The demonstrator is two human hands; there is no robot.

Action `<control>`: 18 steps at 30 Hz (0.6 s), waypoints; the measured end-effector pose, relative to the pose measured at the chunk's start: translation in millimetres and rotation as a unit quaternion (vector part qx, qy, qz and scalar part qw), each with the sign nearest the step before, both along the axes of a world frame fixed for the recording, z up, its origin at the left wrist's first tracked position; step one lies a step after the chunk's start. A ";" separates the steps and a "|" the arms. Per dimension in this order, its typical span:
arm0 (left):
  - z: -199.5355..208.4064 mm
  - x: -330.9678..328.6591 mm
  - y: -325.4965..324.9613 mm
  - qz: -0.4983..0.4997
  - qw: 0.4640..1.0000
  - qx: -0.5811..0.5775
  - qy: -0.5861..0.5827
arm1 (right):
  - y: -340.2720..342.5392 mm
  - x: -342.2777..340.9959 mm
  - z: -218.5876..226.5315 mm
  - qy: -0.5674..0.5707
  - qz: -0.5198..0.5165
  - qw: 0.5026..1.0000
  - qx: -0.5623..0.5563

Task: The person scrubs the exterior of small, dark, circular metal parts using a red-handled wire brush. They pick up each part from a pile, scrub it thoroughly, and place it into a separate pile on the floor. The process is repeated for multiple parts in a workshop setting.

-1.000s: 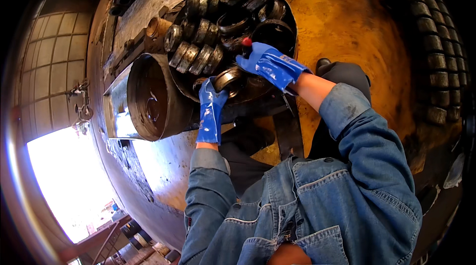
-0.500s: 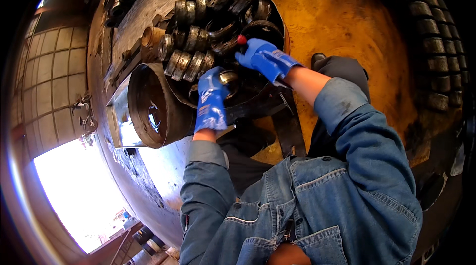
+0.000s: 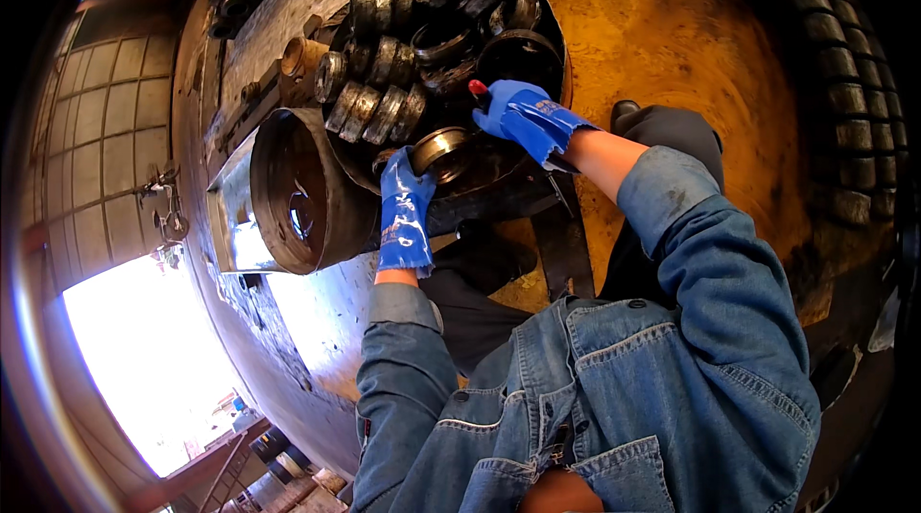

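My left hand point(image 3: 405, 197), in a blue coated glove, grips the near left rim of a metal ring point(image 3: 443, 151). The ring is tilted so its shiny, brassy inner face shows. To its upper right, my right hand point(image 3: 523, 120), gloved the same way, is closed around a tool with a red handle point(image 3: 479, 88). The handle's end sticks up past the thumb; the working end is hidden. Both hands are over a round dark tray point(image 3: 566, 62) holding several blackened, greasy rings point(image 3: 384, 115), some standing in rows, others lying loosely.
A large open metal drum point(image 3: 288, 192) lies on its side left of the tray. Rows of dark rings point(image 3: 849, 129) are stacked at the far right. More dark cylinders point(image 3: 230, 0) stand at the upper left. The floor point(image 3: 672, 24) is stained orange-brown. A bright doorway point(image 3: 144, 369) opens at the lower left.
The ring in my left hand now shows more of its shiny inner face. My right hand has shifted slightly right, and more of the red handle shows.
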State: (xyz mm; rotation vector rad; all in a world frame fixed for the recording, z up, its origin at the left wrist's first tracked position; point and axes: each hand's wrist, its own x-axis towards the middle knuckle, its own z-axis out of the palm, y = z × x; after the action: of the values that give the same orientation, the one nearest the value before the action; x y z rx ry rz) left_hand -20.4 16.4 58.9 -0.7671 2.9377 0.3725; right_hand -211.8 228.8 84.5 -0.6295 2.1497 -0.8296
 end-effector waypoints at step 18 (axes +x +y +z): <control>-8.1 -8.1 -14.1 0.054 0.976 0.145 0.153 | 2.0 9.7 -2.1 -0.081 0.021 0.991 -0.103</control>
State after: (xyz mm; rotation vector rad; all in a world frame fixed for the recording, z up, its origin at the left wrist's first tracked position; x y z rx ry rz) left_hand -28.5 2.3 50.8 -0.8968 3.0144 0.9861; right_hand -202.0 230.7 82.4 -0.6846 1.9133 -1.0528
